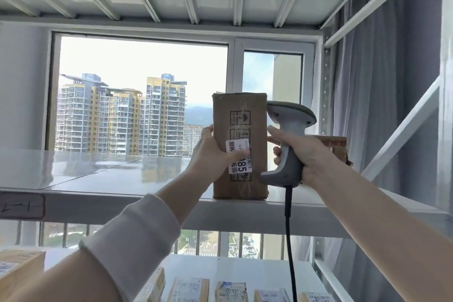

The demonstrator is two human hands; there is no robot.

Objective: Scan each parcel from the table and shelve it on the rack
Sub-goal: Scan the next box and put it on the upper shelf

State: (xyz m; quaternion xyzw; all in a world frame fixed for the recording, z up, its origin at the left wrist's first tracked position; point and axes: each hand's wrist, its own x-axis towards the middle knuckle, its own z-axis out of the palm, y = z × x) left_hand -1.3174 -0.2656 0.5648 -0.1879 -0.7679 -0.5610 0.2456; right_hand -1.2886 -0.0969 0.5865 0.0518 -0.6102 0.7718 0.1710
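From where I stand, a tall brown cardboard parcel stands upright with its lower end on the front edge of a white rack shelf, toward the shelf's right side. The person's left hand grips the parcel's left edge, fingers wrapped behind it and the thumb lying across a white label stuck on the face that looks our way. The right hand is closed round the handle of a grey handheld scanner, just beside the parcel's right edge, with the thumb tip reaching over to touch the cardboard. The scanner's head sits above the hand, close against the upper right side of the box, and its black cable hangs straight down past the shelf. A white sleeve is pushed up on the left forearm. Behind the right hand a second cardboard box rests on the same shelf, partly hidden. A handwritten tag is fixed to the shelf's front lip at the far left. On the shelf below, a row of labelled parcels lies flat. Beyond the rack a window shows tower blocks, and a grey curtain hangs to the right
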